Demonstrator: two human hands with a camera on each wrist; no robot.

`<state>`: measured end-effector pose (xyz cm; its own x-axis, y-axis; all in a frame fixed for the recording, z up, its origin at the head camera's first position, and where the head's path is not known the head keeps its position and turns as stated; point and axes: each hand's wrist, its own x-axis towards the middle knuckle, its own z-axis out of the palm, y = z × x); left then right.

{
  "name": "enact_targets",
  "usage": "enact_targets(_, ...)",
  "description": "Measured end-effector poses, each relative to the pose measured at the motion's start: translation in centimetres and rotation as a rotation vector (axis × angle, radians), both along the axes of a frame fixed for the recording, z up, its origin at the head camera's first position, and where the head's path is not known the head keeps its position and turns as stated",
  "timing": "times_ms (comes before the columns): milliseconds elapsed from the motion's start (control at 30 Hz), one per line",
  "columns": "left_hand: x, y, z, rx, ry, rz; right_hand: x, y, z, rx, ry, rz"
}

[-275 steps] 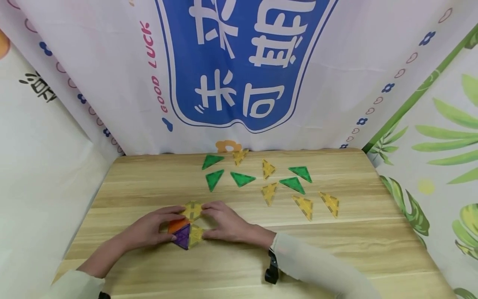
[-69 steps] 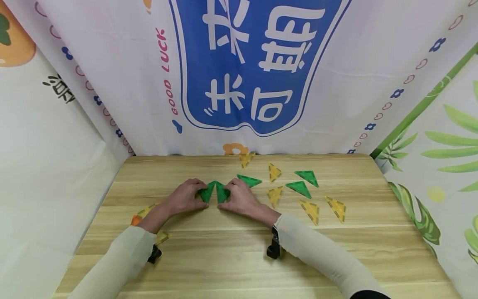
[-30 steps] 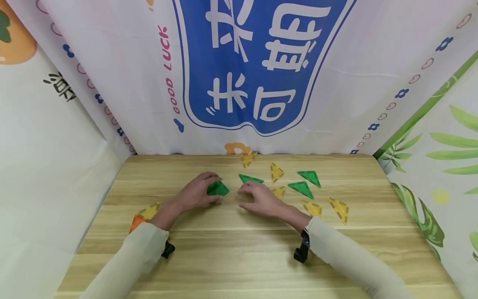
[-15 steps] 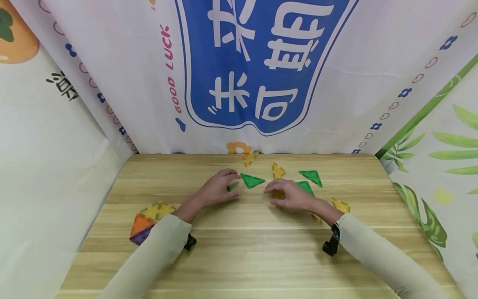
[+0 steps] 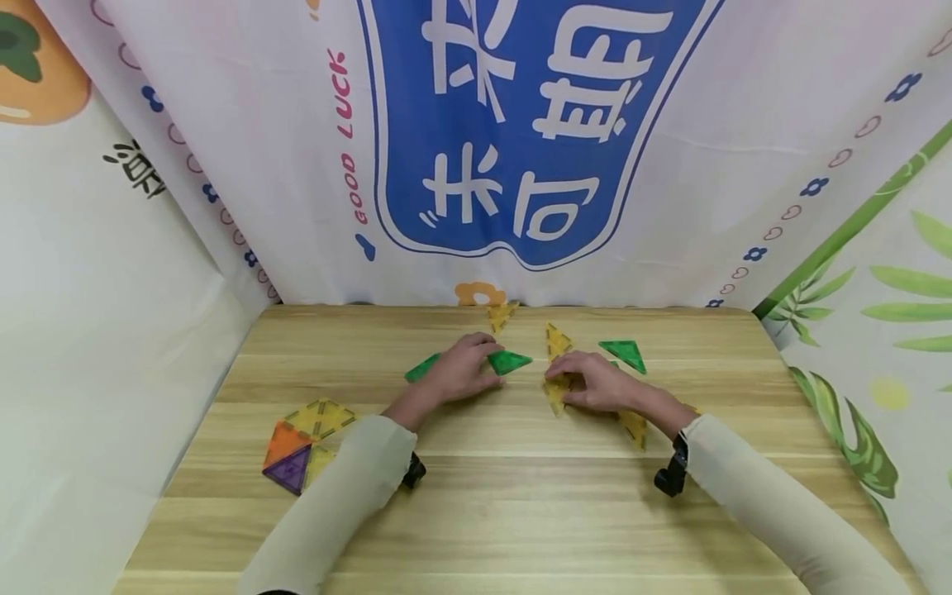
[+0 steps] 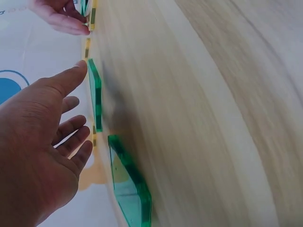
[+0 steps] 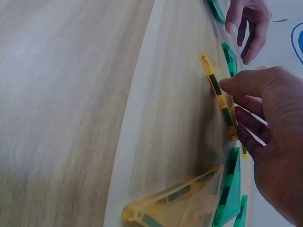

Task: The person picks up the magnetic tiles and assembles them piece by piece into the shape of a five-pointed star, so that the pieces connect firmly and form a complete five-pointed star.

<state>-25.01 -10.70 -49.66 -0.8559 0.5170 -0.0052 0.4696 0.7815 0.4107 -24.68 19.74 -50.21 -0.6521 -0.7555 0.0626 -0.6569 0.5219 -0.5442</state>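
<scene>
My left hand (image 5: 461,369) reaches over a flat green triangular magnetic tile (image 5: 510,362). In the left wrist view, its thumb tip is right at the end of that green tile (image 6: 96,97), and its fingers are loosely bent beside it. My right hand (image 5: 598,383) grips a yellow triangular magnetic tile (image 5: 554,395); the right wrist view has the thumb on the edge of this yellow tile (image 7: 218,97) and the fingers at its other side. Behind the left hand lies a joined green piece (image 5: 421,368), partly covered by that hand.
A joined group of orange (image 5: 283,444), purple (image 5: 288,469) and yellow (image 5: 321,417) tiles lies left, partly behind the left sleeve. Loose yellow tiles (image 5: 558,340) and a green tile (image 5: 623,355) are spread toward the back and right. A printed cloth (image 5: 416,281) hangs behind the table.
Two green tiles were brought together, then the left hand let go of them and moved right to another green tile. The right hand moved right and took hold of a yellow tile.
</scene>
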Motion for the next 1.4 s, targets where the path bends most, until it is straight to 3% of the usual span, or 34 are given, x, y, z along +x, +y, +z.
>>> enact_targets(233,-0.5,1.1,-0.2,-0.065,0.017,0.002,0.0,-0.1,-0.1,-0.013,-0.004,-0.009)
enact_targets(567,-0.6,1.5,-0.8,-0.061,0.009,-0.004,0.7,-0.7,-0.5,0.000,-0.019,-0.068)
enact_targets(900,-0.8,0.3,-0.4,0.008,-0.038,-0.114,2.1,-1.0,-0.2,0.023,0.010,-0.094)
enact_targets(1000,-0.8,-0.1,-0.1,0.029,-0.061,-0.153,2.5,-0.9,-0.3,0.013,0.019,-0.074)
enact_targets(1167,-0.9,-0.8,0.3,0.022,-0.064,-0.200,2.5,0.1,-0.4,-0.010,-0.020,0.030)
enact_targets(1400,-1.4,-0.8,0.3,0.008,-0.109,-0.166,2.3,1.5,0.2,0.037,-0.153,0.162)
